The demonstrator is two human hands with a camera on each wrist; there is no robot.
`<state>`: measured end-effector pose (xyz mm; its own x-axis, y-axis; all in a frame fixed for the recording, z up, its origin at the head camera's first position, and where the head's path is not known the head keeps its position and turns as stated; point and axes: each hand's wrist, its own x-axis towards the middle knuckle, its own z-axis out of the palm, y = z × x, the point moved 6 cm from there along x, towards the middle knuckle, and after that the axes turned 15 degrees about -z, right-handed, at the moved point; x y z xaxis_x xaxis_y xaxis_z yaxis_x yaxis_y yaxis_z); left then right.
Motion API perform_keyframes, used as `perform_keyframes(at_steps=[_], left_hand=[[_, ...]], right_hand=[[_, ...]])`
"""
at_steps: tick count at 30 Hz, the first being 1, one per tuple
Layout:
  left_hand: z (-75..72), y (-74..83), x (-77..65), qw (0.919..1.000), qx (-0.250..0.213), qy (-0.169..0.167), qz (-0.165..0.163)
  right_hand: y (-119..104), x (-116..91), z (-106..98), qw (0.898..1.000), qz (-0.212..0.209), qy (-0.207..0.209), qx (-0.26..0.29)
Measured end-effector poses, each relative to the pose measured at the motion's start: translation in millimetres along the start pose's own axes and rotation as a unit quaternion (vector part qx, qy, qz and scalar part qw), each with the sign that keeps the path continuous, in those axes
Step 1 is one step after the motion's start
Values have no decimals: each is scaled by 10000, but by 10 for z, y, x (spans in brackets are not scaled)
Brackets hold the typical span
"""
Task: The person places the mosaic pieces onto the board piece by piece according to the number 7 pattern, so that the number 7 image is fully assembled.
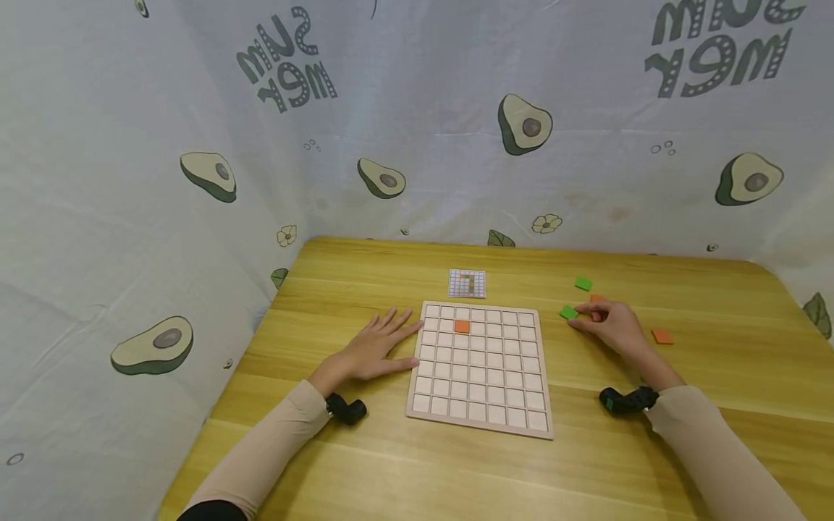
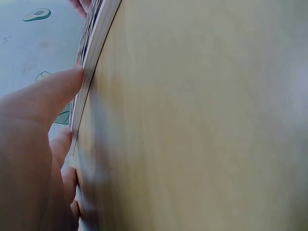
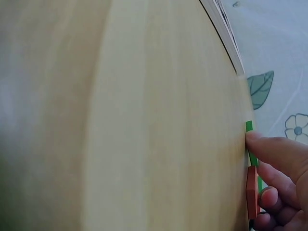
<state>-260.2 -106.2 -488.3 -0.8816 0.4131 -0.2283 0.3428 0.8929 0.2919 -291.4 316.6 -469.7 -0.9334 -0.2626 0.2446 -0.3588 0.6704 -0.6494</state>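
A wooden grid board (image 1: 478, 428) lies flat on the table, with one orange tile (image 1: 462, 326) in a cell of its second row. My left hand (image 1: 374, 349) rests beside the board's left edge, fingers spread; its thumb and index fingertip touch that edge, as the left wrist view confirms for the thumb. Right of the board, my right hand (image 1: 615, 329) pinches a green tile (image 1: 568, 312) between thumb and index finger. The same green tile (image 3: 249, 126) shows in the right wrist view, with an orange tile (image 3: 251, 192) near the curled fingers.
A small printed pattern card (image 1: 467, 284) lies behind the board. Another green tile (image 1: 583, 284) lies beyond my right hand, an orange tile (image 1: 597, 297) partly behind it, and one more orange tile (image 1: 662, 336) to its right. A patterned cloth (image 1: 443, 195) hangs behind the table.
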Motion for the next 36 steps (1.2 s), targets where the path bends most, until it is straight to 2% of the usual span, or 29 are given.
perform_keyframes(at_steps=[8,15,22,31,36], left_hand=[[-14,10,-13,9999,-67,51,102],[-4,-1,-3,10000,18,27,57],[-6,-2,7,10000,9,15,34],[5,5,11,10000,-45,-14,29],[-9,0,7,10000,-80,11,33]], right_hand=[[-7,16,22,9997,-142,-91,-166],[-6,35,36,9995,-272,-64,-177],[-42,38,23,9994,-320,-127,66],[-48,28,-27,9987,82,-220,442],[-112,46,-50,9983,-45,-231,533]])
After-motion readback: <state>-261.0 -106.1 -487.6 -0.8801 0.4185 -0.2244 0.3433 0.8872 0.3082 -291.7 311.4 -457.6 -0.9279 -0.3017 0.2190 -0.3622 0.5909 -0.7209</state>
